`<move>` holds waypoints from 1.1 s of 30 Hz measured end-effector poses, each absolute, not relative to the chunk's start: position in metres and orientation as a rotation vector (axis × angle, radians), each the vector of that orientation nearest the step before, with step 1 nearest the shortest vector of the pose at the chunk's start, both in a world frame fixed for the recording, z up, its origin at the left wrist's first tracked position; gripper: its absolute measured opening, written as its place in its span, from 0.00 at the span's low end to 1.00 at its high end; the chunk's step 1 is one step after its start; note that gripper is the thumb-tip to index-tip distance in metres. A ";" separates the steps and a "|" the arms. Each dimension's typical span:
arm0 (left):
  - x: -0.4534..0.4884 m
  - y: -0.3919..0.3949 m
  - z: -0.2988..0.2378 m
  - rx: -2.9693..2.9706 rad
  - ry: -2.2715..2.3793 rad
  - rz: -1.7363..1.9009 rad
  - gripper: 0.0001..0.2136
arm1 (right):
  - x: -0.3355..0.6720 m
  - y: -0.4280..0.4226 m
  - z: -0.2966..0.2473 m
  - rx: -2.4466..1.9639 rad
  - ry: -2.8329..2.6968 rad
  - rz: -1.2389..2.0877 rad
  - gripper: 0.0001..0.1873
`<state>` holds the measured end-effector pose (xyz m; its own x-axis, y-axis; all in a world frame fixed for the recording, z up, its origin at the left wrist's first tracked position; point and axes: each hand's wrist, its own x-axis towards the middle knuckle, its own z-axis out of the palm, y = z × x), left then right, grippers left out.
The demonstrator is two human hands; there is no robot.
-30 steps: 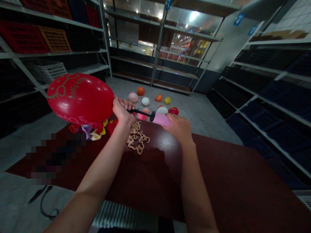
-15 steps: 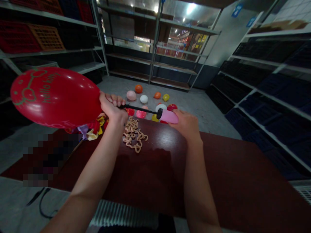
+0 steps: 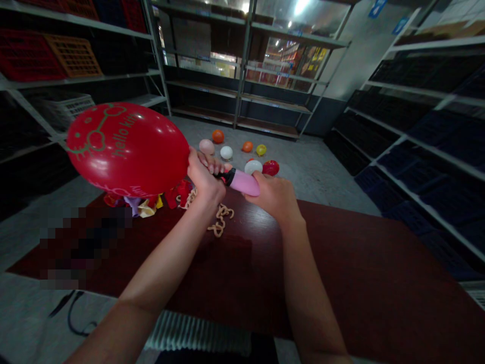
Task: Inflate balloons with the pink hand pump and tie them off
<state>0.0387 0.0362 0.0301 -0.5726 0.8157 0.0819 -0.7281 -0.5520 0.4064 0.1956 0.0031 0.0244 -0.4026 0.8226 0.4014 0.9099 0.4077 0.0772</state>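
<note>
A large red balloon (image 3: 127, 149) with printed lettering floats above the left end of the dark red table (image 3: 341, 283). My left hand (image 3: 206, 179) is closed round the balloon's neck and the tip of the pump. My right hand (image 3: 275, 197) grips the pink barrel of the hand pump (image 3: 244, 182), which is pushed in close to the left hand, so its black rod is almost hidden. Just under my hands, a heap of tan rubber bands (image 3: 220, 220) lies on the table.
Limp uninflated balloons (image 3: 151, 202) lie in a pile on the table below the red balloon. Several inflated balloons (image 3: 246, 154) sit on the grey floor beyond. Metal shelving lines the left, back and right sides. A black cable (image 3: 76, 318) lies on the floor at lower left.
My right hand has pushed the pump barrel in toward the left hand, so the black rod that was stretched out is now nearly gone. The balloon has swung back toward the middle.
</note>
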 end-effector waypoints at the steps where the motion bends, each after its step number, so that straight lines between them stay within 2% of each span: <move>1: 0.036 0.038 0.029 0.328 0.420 2.150 0.26 | 0.195 0.005 0.022 -1.491 -2.363 -0.369 0.25; 5: 0.021 0.045 0.027 0.322 0.452 2.103 0.27 | 0.195 0.011 0.014 -1.413 -2.341 -0.245 0.28; 12: -0.002 0.048 0.034 0.265 0.476 2.139 0.26 | 0.211 0.022 0.010 -1.472 -2.372 -0.227 0.25; 21: -0.031 0.034 0.057 0.219 0.490 2.204 0.24 | 0.248 0.027 0.011 -1.506 -2.348 -0.172 0.27; 28: -0.026 0.024 0.063 0.331 0.513 2.340 0.24 | 0.235 0.021 0.015 -1.514 -2.308 -0.287 0.22; 33: -0.004 0.017 0.067 0.370 0.485 2.294 0.25 | 0.226 0.010 0.029 -1.448 -2.282 -0.422 0.19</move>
<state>-0.0040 0.0170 0.0666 -0.6774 0.7263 0.1171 -0.6166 -0.6473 0.4481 0.2260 0.0105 0.0287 -0.3812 0.7862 0.4863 0.9082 0.4169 0.0380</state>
